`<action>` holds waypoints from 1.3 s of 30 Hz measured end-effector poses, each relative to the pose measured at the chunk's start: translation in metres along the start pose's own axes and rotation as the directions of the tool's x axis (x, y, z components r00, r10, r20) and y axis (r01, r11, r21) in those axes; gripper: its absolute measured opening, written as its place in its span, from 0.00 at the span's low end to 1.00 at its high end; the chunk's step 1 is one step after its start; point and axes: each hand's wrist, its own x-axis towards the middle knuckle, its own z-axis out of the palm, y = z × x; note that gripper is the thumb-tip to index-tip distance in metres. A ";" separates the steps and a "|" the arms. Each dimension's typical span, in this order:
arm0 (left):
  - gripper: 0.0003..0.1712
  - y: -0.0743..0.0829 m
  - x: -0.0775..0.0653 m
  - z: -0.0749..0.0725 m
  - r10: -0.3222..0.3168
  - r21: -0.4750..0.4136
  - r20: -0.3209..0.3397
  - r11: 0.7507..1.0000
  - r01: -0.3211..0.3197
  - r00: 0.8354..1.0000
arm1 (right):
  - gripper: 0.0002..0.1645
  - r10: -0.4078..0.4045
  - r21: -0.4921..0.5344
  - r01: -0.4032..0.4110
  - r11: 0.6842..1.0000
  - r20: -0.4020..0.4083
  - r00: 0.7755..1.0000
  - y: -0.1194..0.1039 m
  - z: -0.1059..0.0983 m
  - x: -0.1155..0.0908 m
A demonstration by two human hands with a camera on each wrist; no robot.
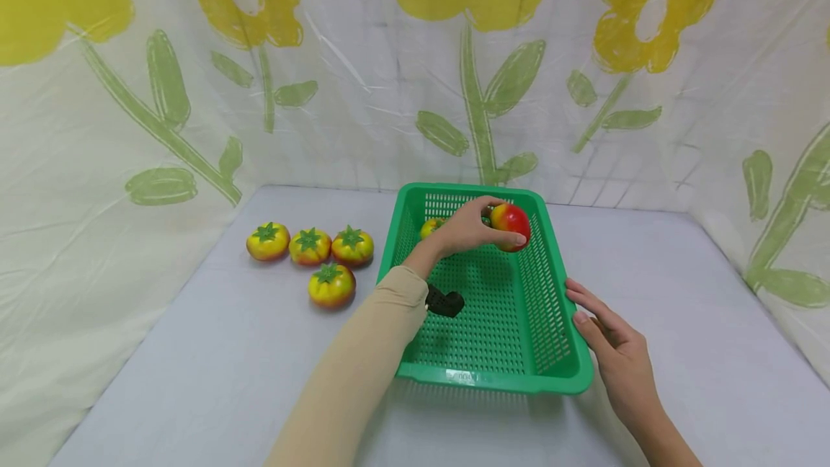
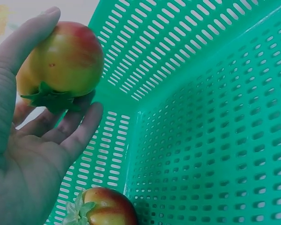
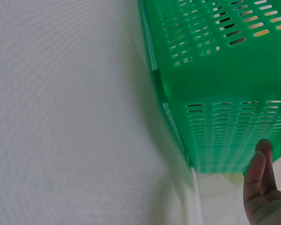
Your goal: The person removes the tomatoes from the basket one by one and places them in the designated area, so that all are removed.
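My left hand (image 1: 470,225) reaches over the green plastic basket (image 1: 486,380) and holds a red-and-yellow tomato (image 1: 512,228) between thumb and fingers. In the left wrist view the held tomato (image 2: 65,61) has its green leafy top turned down, above the basket floor. Another tomato (image 2: 107,206) lies inside by the wall, mostly hidden behind the left hand in the head view. My right hand (image 1: 619,362) rests against the basket's right rim, with its thumb and fingertips touching it. In the right wrist view its fingers (image 3: 257,173) lie beside the slotted outer wall.
Left of the basket, several more tomatoes (image 1: 331,287) sit on the white-covered table (image 1: 214,352), green tops up. A dark perforated piece (image 1: 446,303) shows beside the left sleeve, over the basket. A flower-printed curtain (image 1: 363,92) hangs behind and around the table.
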 end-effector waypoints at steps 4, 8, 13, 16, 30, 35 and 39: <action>0.43 0.000 -0.002 0.000 -0.007 -0.021 -0.012 1.000 0.007 1.000 | 0.23 -0.005 0.003 0.005 1.000 0.005 1.000 0.000 0.000 0.000; 0.41 0.001 -0.002 -0.001 -0.001 -0.039 -0.019 0.999 0.001 1.000 | 0.23 -0.002 0.001 0.002 1.000 0.002 1.000 0.001 0.001 0.000; 0.40 0.002 -0.002 -0.003 0.019 -0.052 -0.020 0.998 -0.020 1.000 | 0.23 -0.001 -0.009 0.001 1.000 0.002 1.000 0.000 0.001 -0.001; 0.39 0.006 -0.002 -0.005 0.040 -0.079 -0.030 0.996 -0.043 0.999 | 0.23 0.002 -0.019 -0.001 1.000 0.002 1.000 0.000 0.002 0.000; 0.43 0.032 -0.008 -0.025 0.086 -0.112 -0.120 0.989 -0.100 0.989 | 0.23 0.022 -0.052 -0.022 0.998 -0.003 1.000 -0.001 0.002 0.001; 0.41 0.040 -0.015 -0.037 0.100 -0.116 -0.127 0.987 -0.115 0.987 | 0.24 0.026 -0.046 -0.026 0.999 -0.005 1.000 0.000 0.001 -0.001; 0.38 0.047 -0.026 -0.047 0.144 -0.102 -0.122 0.982 -0.157 0.982 | 0.23 0.026 -0.032 -0.026 0.999 -0.013 1.000 0.000 0.001 -0.001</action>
